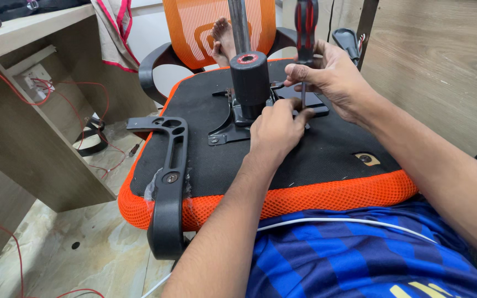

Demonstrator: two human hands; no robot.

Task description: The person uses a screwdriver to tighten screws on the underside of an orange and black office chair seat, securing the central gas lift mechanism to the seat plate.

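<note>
The fingers of the right hand [332, 77] are curled closed around a screwdriver [305, 38] with a black and red handle, gripping it low on the handle so the thin metal shaft drops straight down below the fist, upright, onto the black metal seat plate [282, 105]. The fingers of the left hand [276, 129] are bent and bunched together, their tips pressed at the foot of the shaft where it meets the plate; whether they pinch a screw there cannot be told. The left forearm runs in from the near edge, rising toward the middle of the scene, while the right forearm comes in from the near right, angled left toward the plate. The plate is fixed to the black underside of an overturned orange mesh chair seat [305, 198], which rests against the person's blue striped shirt [360, 259]. Just left of both hands stands a black gas-lift cylinder [249, 80]. A black armrest [168, 182] lies along the left side of the seat, and a wooden desk [28, 110] stands at far left.
</note>
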